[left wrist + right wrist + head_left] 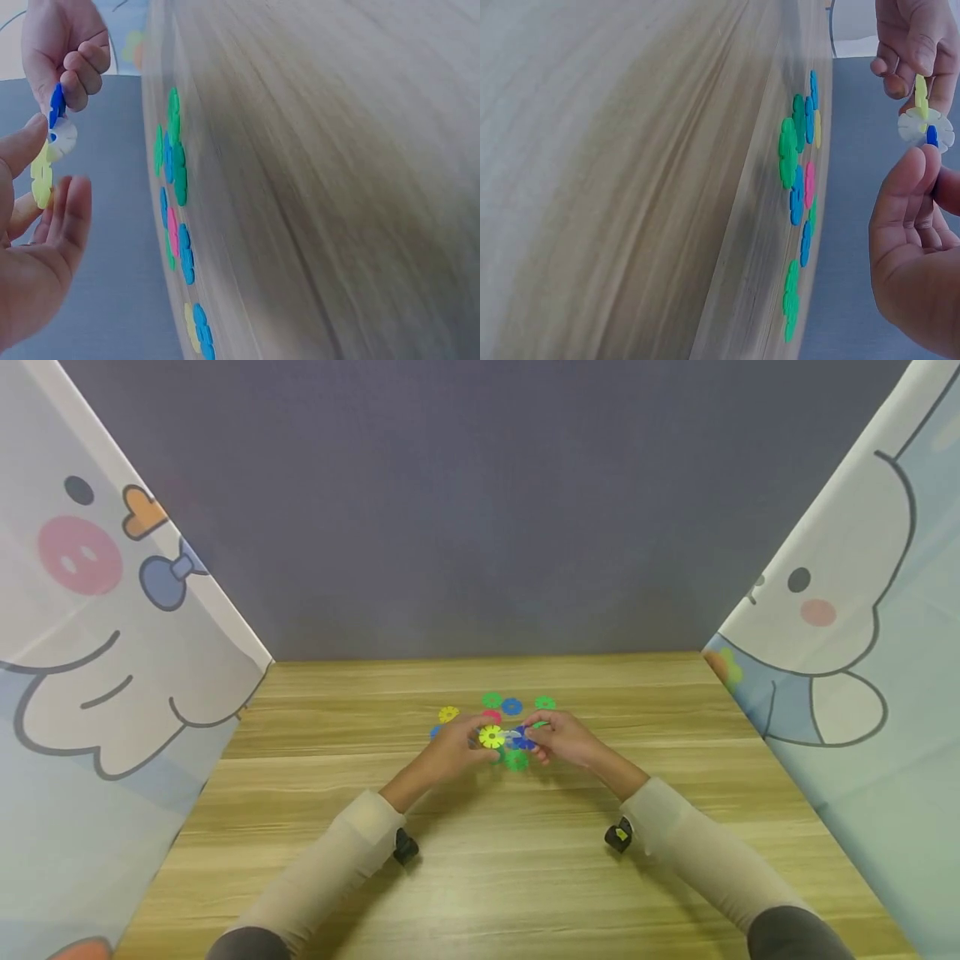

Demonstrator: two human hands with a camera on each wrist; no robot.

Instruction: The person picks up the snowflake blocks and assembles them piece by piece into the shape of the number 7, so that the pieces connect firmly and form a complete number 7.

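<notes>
My left hand (454,745) pinches a yellow snowflake disc (492,737) by its edge, between thumb and fingers. A translucent white disc (912,129) joins that yellow disc to a dark blue disc (522,740). The blue one is pinched in the fingertips of my right hand (572,740). Both wrist views show the joined chain held up off the table. In the right wrist view, the right fingertips hide part of the blue disc. Below and behind the hands lie loose discs, among them a green disc (516,761) and a pink disc (809,184).
Several more discs lie on the wooden table (495,877), including a yellow one (448,714), a blue one (512,706) and a green one (545,702). A grey panel (480,510) stands behind, with cartoon-printed cloths (847,777) at both sides.
</notes>
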